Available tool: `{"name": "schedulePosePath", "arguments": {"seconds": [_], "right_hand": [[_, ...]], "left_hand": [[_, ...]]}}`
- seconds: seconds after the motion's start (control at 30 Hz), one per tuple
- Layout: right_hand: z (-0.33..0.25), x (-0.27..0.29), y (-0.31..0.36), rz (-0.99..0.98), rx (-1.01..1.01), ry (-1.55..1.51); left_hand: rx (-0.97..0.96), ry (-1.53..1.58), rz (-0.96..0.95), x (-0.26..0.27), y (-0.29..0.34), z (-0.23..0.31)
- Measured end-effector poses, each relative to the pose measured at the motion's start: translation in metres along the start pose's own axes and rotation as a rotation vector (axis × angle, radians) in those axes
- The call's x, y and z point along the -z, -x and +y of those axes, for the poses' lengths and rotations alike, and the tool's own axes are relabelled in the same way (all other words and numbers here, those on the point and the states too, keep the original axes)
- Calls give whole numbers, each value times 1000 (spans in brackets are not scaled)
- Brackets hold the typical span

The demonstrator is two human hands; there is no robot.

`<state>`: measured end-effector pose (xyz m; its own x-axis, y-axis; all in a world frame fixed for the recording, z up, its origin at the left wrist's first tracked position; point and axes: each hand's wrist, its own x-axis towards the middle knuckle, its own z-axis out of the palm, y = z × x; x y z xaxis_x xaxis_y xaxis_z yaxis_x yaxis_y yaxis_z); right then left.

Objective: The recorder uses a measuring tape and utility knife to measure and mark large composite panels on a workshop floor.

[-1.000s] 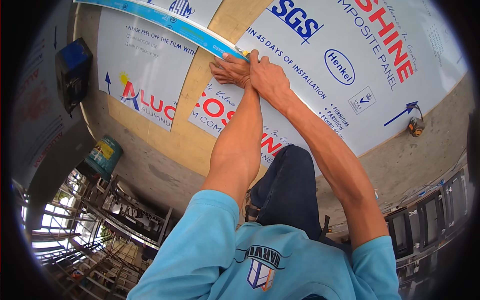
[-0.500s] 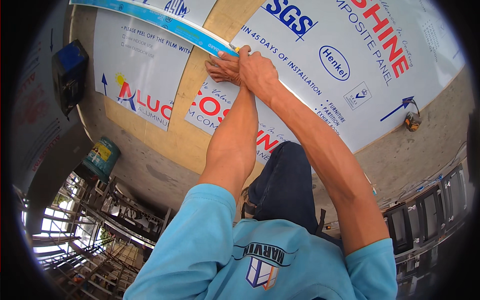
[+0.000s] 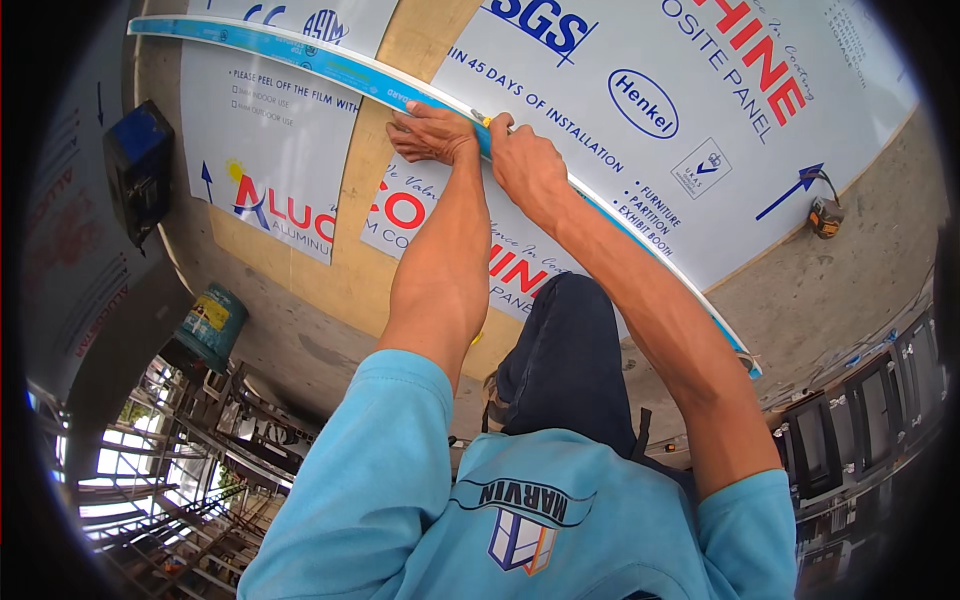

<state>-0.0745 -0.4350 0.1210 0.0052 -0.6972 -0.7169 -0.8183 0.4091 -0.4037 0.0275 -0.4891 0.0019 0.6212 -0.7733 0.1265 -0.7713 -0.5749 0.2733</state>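
Observation:
A long blue strip with a white edge (image 3: 320,66) lies diagonally across the film-covered panel sheets, as a straightedge. My left hand (image 3: 432,136) rests on it with fingers spread, the thumb on the blue face and the fingers on the panel beside it. Just to the right, my right hand (image 3: 528,165) is closed at the strip's white edge. It grips a small yellow cutter (image 3: 482,119), mostly hidden by the fingers; its blade cannot be made out. The printed white panel (image 3: 600,150) lies beneath both hands.
Bare tan board (image 3: 375,150) shows between the film pieces. A tape measure (image 3: 826,217) sits at the panel's right edge. At left are a dark blue-topped box (image 3: 138,150) and a green bucket (image 3: 212,325). My bent knee (image 3: 570,340) is close to the panel's near edge.
My right hand has slid along the strip's edge, right and nearer to me, away from my left hand. The left hand stays on the strip. The view has shifted slightly.

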Motion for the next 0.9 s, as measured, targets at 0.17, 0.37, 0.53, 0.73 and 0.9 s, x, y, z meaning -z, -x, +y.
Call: {"name": "schedulePosePath", "arguments": {"seconds": [0.17, 0.37, 0.53, 0.73, 0.9], "right_hand": [[40, -21, 31, 122, 32, 23], [80, -30, 79, -2, -12, 47], [138, -51, 123, -15, -35, 95], [197, -84, 175, 28, -19, 101], [253, -105, 226, -5, -62, 103]], "left_hand": [[-20, -23, 14, -7, 4, -1], [-20, -64, 33, -7, -7, -7], [91, -125, -84, -7, 7, 3], [82, -191, 73, -15, -9, 1], [84, -186, 202, -32, -21, -8]]}}
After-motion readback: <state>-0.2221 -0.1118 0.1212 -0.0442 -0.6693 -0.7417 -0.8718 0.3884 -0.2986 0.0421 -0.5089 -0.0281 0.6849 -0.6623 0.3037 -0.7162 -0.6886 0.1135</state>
